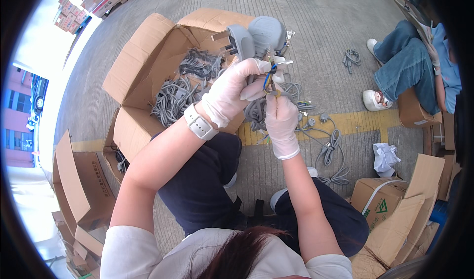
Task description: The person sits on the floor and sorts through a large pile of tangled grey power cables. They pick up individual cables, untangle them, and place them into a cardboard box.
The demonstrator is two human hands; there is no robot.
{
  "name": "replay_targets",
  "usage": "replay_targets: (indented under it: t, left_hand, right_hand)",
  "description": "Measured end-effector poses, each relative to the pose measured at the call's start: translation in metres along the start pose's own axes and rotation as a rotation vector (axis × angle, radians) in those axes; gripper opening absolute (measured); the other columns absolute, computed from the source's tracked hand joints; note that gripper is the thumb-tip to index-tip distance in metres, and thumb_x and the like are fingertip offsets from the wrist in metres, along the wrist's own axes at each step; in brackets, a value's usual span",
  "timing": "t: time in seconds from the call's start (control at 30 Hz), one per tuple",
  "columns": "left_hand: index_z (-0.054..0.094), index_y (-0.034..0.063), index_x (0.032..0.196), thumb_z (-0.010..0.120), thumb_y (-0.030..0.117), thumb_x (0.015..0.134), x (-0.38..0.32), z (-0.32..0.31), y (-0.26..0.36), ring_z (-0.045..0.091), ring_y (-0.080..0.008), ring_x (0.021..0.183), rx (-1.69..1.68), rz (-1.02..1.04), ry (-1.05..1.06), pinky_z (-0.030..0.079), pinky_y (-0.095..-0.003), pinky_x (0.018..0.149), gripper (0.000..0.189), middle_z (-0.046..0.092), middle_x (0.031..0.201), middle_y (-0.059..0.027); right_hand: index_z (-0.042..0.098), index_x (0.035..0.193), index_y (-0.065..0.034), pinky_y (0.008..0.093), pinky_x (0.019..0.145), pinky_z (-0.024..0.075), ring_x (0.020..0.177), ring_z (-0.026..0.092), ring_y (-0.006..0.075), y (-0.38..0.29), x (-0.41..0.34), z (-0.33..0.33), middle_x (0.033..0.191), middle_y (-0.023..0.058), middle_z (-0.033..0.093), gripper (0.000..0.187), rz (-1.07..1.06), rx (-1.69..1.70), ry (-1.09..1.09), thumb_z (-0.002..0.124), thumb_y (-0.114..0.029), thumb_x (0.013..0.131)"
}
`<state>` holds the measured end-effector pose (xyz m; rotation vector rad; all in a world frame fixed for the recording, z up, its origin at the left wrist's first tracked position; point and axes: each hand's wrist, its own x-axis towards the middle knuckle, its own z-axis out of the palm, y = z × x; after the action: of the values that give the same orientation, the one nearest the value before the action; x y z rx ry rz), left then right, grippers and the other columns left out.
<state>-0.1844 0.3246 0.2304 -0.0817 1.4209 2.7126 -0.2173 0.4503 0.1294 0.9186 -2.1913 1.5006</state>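
Note:
My gloved left hand [242,84] grips a bunch of grey power cords. Two large grey moulded plugs stick up above its fingers; the nearer three-pin plug [242,43] shows its pins pointing left, and the other plug [267,33] faces away. At the fingertips, blue and yellow-green wires [271,77] emerge from a cord's stripped end. My gloved right hand [282,121] pinches the grey cable just below those wires, beside a yellow band [274,93]. Partly hidden behind my right hand hangs or lies a coiled grey cord [255,115]; I cannot tell which.
An open cardboard box [139,62] holds bundled grey cords [174,101] and bagged dark parts [200,63]. More plugged cords [331,145] lie on the concrete floor to the right, near crumpled paper [385,158]. A seated person [403,56] is at right. Cartons [381,197] flank my legs.

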Motion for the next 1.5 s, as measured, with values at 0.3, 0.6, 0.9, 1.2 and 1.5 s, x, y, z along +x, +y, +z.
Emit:
replay_targets:
  t: [0.3,0.6,0.9,1.2,1.5]
  left_hand:
    - [0.058,0.0028,0.079,0.052,0.017,0.085,-0.001,-0.002,0.0,0.023,-0.0041,0.04,-0.007,-0.034,0.099,0.022,-0.0193,0.043,0.017,0.043,0.051,0.0038]
    - [0.06,0.0021,0.085,0.058,0.011,0.08,-0.004,0.002,0.007,0.042,-0.0033,0.058,0.233,-0.128,0.119,0.033,-0.019,0.052,0.011,0.055,0.071,0.0008]
    - [0.059,0.0053,0.07,0.057,0.013,0.08,-0.005,0.022,0.006,0.029,-0.0022,0.043,0.233,-0.006,0.214,0.027,-0.0187,0.047,0.013,0.042,0.05,0.0051]
    - [0.056,0.0027,0.073,0.053,0.016,0.078,-0.003,-0.004,-0.001,0.03,-0.005,0.039,-0.019,-0.053,0.057,0.025,-0.0199,0.04,0.015,0.052,0.065,-0.0054]
    - [0.052,0.0021,0.07,0.045,0.011,0.073,-0.001,-0.005,-0.003,0.032,-0.0089,0.032,-0.578,-0.109,-0.321,0.027,-0.0219,0.038,0.012,0.045,0.052,-0.008]
  right_hand:
    - [0.061,0.097,-0.0029,0.0407,0.053,0.0466,0.059,0.059,0.0332,0.002,-0.005,0.005,0.067,0.0154,0.06,0.016,0.056,0.0,-0.049,0.055,-0.012,0.086]
    - [0.051,0.072,-0.0013,0.0435,0.051,0.0408,0.056,0.055,0.0371,0.006,-0.007,0.008,0.061,0.0179,0.054,0.022,0.09,0.045,-0.055,0.052,-0.016,0.088]
    - [0.053,0.076,-0.0014,0.0435,0.051,0.0419,0.056,0.055,0.0362,0.009,-0.008,0.009,0.061,0.0172,0.055,0.017,0.086,0.062,-0.06,0.053,-0.015,0.087]
    - [0.057,0.07,-0.0002,0.043,0.054,0.0454,0.058,0.058,0.0351,-0.011,0.01,-0.013,0.061,0.0168,0.057,0.027,0.166,-0.052,-0.281,0.055,-0.022,0.086]
    - [0.067,0.093,-0.0039,0.0213,0.059,0.043,0.062,0.054,0.008,-0.055,0.05,-0.107,0.071,0.0028,0.062,0.02,0.494,0.404,0.019,0.062,-0.022,0.085]
